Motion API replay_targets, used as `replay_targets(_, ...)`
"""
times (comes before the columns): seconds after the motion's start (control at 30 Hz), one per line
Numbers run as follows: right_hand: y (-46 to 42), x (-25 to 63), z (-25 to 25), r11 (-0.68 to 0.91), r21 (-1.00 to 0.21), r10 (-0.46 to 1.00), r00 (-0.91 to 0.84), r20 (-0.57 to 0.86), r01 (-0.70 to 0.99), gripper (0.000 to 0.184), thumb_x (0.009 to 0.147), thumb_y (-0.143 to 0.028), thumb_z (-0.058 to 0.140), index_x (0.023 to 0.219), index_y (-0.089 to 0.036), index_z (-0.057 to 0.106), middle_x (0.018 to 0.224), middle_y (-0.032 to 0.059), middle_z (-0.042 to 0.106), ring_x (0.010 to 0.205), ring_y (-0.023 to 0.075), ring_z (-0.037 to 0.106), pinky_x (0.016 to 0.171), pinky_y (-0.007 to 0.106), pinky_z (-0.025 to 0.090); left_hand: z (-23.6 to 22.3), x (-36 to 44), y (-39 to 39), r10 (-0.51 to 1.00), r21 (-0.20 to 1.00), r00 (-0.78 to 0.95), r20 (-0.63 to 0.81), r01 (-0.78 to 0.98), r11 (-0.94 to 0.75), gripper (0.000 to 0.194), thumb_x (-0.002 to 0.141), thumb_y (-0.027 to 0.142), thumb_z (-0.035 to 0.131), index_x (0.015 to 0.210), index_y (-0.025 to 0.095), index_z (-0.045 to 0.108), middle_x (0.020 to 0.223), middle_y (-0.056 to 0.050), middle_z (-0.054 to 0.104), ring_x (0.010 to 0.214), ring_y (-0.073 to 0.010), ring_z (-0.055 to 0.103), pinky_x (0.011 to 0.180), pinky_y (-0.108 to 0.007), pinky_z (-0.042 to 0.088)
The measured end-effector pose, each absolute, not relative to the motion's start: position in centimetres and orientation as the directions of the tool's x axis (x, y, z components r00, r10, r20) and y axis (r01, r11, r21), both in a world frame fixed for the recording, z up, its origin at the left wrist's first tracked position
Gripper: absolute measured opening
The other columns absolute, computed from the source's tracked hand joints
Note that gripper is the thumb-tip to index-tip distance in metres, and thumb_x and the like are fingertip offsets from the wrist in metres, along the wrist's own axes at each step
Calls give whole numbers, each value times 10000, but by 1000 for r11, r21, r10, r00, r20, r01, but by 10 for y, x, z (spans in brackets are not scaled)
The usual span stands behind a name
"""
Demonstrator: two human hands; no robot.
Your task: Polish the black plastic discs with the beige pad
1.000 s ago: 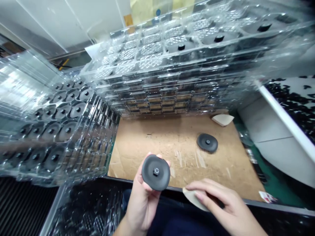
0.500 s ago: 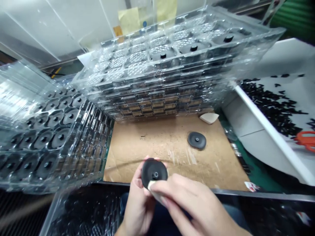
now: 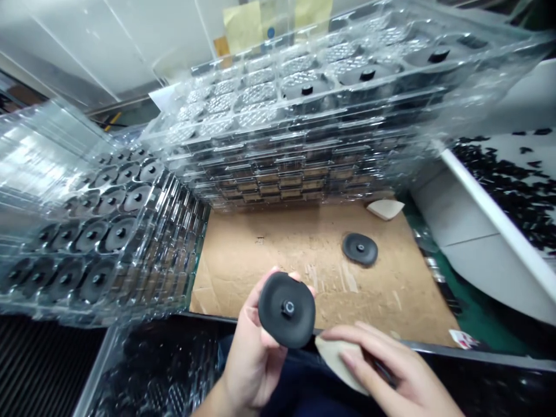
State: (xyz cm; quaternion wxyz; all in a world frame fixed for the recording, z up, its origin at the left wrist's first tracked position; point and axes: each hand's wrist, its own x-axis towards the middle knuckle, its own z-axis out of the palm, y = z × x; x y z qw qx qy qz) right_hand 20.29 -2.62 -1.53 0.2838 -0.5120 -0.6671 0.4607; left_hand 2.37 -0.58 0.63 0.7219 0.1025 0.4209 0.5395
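Dark grey, matte-looking disc (image 3: 284,315) in the left hand (image 3: 254,350) here, stubby post facing up at the camera. Fingers are curled round its rim, closed just enough to hold it, dished face left uncovered. Right hand (image 3: 388,368) has a cream-coloured pad (image 3: 341,362) pinched between thumb and fingers, so that one's closed on something too. Pad tip sits right beside the disc's lower right edge; can't tell if they're actually touching.

My guess at the step: rubbing or wiping the disc down by hand, with the pad held ready at the rim. If that's right, the next move calls for a steady left grip and the pad laid flat on the face or edge, working around the post without knocking it.

Further out, a second disc (image 3: 359,250) lies post-up on the cardboard sheet (image 3: 278,231), with a spare pad (image 3: 386,209) near it, further back. Behind that there's a stack of clear plastic trays (image 3: 278,145), plus another tray stack (image 3: 163,237) on the left with similar discs in its pockets. Off right, a white bin (image 3: 490,214) holds loads of small black pieces (image 3: 499,179).
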Motion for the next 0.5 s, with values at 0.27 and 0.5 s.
replay_targets(0.27, -2, 178, 33, 396, -852, 917, -197, 347, 343, 284, 832, -125, 518, 1083, -236, 590, 907, 28, 667, 788, 152, 645, 683, 215, 544, 3, 34, -15, 830, 549, 95, -550, -707, 445, 505, 557, 246, 802, 1036, 249, 643, 1064, -45, 681, 971, -208, 624, 885, -295, 466)
replay_targets(0.5, 11, 150, 37, 341, -881, 882, -436, 179, 328, 249, 845, -77, 441, 934, -186, 647, 790, 18, 650, 685, 121, 622, 640, 212, 521, 0, 28, -19, 806, 596, 55, -589, -644, 479, 531, 530, 259, 816, 1033, 273, 643, 1100, -27, 655, 1064, -238, 565, 982, -339, 389)
